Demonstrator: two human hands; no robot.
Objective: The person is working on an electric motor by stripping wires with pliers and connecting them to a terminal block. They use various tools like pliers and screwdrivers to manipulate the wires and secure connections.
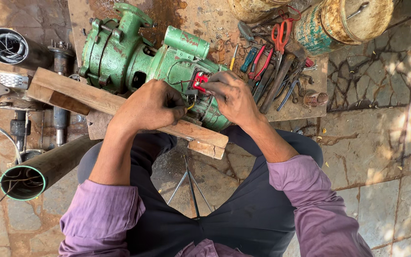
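Nearest to the camera are the purple sleeves (102, 214) and the dark trousers (224, 214) of the person, who sits on the stone floor (381, 157) with the knees apart. Both bare forearms reach forward to a green pump motor (139, 62).

The green pump motor lies on its side, on a rusty flat surface (205, 19) in front of the person. Its long axis runs from the upper left to the lower right of the view. The pump end, with its flanges, points to the upper left; the ribbed motor end points to the lower right, toward the right knee. A wooden plank (96, 97) lies along the near side of the motor, almost parallel to it, and touches it.

The left hand (151, 104) rests over the plank, with the fingers curled together, and it pinches a small yellow wire end (191, 105) at the fingertips. The right hand (231, 95) is just beside it, the fingers bent and pressed together on a small red terminal block (200, 81) on the side of the motor. The two hands are almost touching.

To the right of the motor, on the same surface, lies a heap of hand tools (272, 71): pliers, wrenches and red-handled scissors (280, 33). Behind them stand two rusty round tins (343, 19). On the left, on the floor, lies a dark pipe (39, 171) with its open end toward the camera, and near it some grey metal parts (10, 80).
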